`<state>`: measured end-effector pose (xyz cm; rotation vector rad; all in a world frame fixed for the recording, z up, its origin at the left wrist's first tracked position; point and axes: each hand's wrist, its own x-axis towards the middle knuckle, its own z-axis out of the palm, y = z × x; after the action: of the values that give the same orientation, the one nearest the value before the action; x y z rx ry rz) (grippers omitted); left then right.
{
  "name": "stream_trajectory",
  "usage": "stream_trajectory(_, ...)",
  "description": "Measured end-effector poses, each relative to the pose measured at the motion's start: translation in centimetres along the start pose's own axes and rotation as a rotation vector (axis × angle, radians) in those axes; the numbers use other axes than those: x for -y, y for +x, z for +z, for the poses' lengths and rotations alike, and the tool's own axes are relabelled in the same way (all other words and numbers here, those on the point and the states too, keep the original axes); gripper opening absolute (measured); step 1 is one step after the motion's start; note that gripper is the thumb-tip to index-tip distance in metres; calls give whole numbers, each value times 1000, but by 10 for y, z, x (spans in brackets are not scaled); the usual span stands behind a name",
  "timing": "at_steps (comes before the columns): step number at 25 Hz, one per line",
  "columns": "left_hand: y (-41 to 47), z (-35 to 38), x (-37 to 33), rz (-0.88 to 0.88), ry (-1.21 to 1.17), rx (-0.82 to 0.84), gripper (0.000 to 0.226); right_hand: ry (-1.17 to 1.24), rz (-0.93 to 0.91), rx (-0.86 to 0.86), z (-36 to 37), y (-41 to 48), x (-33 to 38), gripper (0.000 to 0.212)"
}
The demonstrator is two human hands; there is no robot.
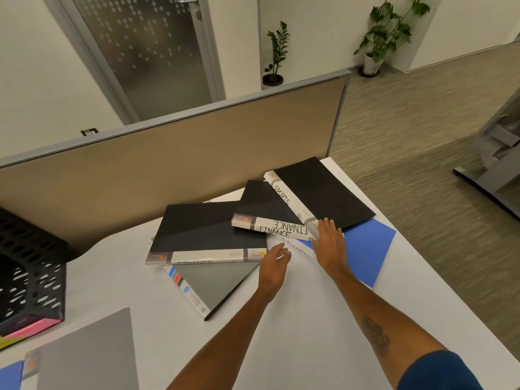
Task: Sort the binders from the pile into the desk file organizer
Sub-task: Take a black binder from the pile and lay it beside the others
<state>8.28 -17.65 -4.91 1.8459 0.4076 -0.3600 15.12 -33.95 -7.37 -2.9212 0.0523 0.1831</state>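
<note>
Black binders (208,229) are heaped loosely on the white worktop (309,319), well apart from the mesh organizer (31,280) at far left. Both hands are stretched over the pile, fingers loose, nothing grasped: left hand (274,266) by a binder corner, right hand (330,244) flat at the edge of the blue binder (365,246). Risk: the overlapped FINANCE binder (270,228) may be dragged or tipped off if a lower one is pulled.

Bare desktop (295,319) before binder pile (225,229)
</note>
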Motion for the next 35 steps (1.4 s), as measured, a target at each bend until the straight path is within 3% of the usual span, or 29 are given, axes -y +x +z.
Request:
stream_trajectory(3,5,3,11,-51,-127,25,46,-147,-47,4,6,2,-4,66)
stream_trajectory(7,9,5,8,-154,-287,21,48,-166,-107,-98,0,-15,13,50)
stream_trajectory(13,14,-1,-16,-252,-624,45,32,34,-185,-328,0,-68,41,46)
stream_trajectory(20,7,-13,-20,-224,-571,-96,44,104,-378,-451,-3,-104,47,39)
stream_trajectory(22,-4,-18,-18,-174,-587,-111,43,166,-409,-473,-10,-106,51,45)
stream_trajectory(26,-28,-35,-19,-44,-652,-89,42,267,-367,-423,-28,-103,66,58)
stream_trajectory(30,-56,-61,-21,49,-651,-140,45,366,-305,-296,-43,-107,95,43)
stream_trajectory(35,-98,-106,-12,161,-655,-188,43,548,-233,-191,-74,-124,166,47)
